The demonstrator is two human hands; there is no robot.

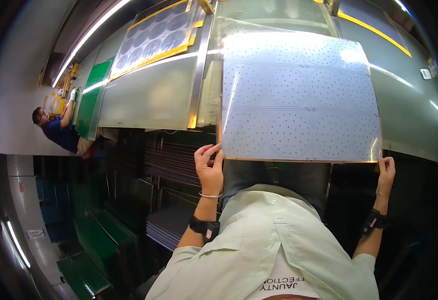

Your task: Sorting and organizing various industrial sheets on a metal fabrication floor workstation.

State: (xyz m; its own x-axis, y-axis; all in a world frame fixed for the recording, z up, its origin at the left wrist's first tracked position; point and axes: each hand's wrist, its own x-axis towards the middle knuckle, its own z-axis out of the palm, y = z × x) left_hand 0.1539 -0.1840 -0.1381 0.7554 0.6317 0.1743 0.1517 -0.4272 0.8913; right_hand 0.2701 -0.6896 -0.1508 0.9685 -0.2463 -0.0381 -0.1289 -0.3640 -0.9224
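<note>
Pinching flat rectangular bluish-white dotted panel [299, 105] near its close left corner with bare left hand [210, 169] | grasping close right corner with bare right hand [386, 172] | extending over glossy pale-green worktable [149, 102], overhanging front edge

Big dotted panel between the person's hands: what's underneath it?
Past the far edge of the dotted panel, a greenish surface shows. Whatever lies directly beneath is covered, so whether that surface continues there cannot be seen.
</note>
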